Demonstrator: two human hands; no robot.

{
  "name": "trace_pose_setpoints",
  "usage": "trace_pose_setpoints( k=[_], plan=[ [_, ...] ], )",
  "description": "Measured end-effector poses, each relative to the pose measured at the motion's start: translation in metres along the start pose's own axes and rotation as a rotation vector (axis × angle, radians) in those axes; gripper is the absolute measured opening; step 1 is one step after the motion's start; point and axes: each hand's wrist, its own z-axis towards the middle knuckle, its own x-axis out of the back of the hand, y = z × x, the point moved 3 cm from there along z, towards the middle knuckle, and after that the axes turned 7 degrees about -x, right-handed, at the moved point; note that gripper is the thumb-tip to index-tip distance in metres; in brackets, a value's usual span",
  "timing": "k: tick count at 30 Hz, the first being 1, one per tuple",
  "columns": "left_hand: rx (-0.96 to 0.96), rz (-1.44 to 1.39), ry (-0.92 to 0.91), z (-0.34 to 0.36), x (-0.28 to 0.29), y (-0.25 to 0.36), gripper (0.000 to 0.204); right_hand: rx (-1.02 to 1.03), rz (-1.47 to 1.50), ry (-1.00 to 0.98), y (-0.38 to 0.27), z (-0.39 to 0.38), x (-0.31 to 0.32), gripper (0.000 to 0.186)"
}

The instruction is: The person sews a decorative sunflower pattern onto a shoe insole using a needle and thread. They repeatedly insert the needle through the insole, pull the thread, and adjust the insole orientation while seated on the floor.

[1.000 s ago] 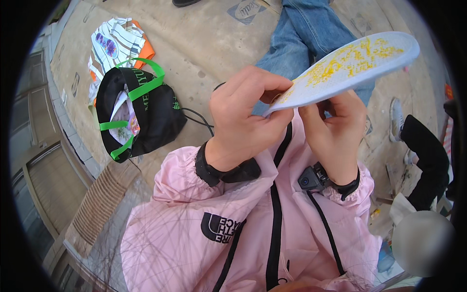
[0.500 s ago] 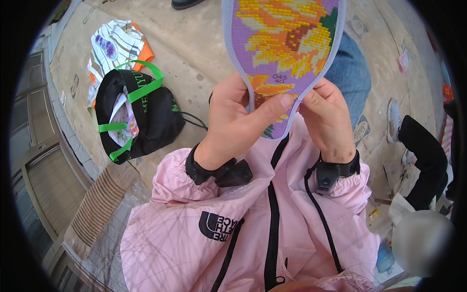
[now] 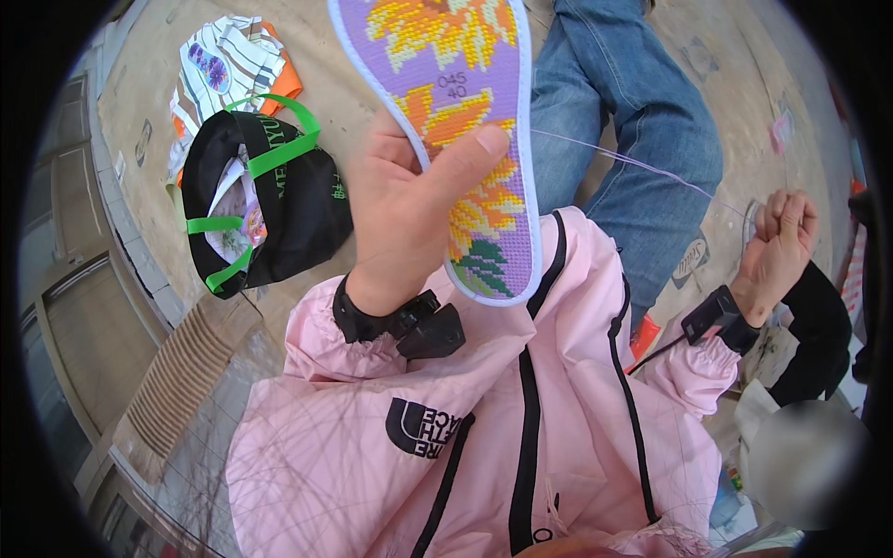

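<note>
An embroidered insole [image 3: 456,98], purple with yellow and orange flowers, green leaves and a pale edge, is held up in front of me. My left hand [image 3: 400,214] grips its left side, the thumb lying flat on its face and the other fingers behind it. From the insole's right edge a thin purple thread [image 3: 642,165] runs taut out to the right. At its far end my right hand [image 3: 781,237] is closed, fingers curled together. Whether a needle is between those fingers is too small to make out.
At left stands a black bag [image 3: 307,205] with green handles and pale items inside. Behind it lie striped cloth [image 3: 237,51] and another insole [image 3: 209,67]. Someone's jeans-clad legs [image 3: 595,102] extend ahead. Ribbed cardboard [image 3: 181,381] is at lower left.
My right hand has left the insole and swung far out to the right, drawing the thread taut. The left hand and insole have shifted left and tilted. More of the jeans-clad legs shows.
</note>
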Motion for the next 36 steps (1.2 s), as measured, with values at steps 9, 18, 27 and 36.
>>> trace_pose_setpoints(
  k=[9,18,27,36],
  plan=[
    [0.079,0.032,-0.017,-0.007,-0.029,0.007,0.032,-0.024,-0.096,-0.241,-0.007,-0.055,-0.068,0.01],
    [0.092,0.047,-0.009,-0.012,-0.04,0.003,0.029,-0.046,-0.084,-0.606,0.0,-0.102,-0.136,0.008],
    [0.175,-0.023,-0.077,-0.014,-0.036,0.003,0.029,0.006,-0.029,-0.643,0.003,-0.104,-0.14,0.008],
    [0.271,-0.043,-0.086,-0.014,-0.035,0.004,0.022,-0.006,-0.009,-0.636,0.005,-0.106,-0.143,0.009]
  ],
)
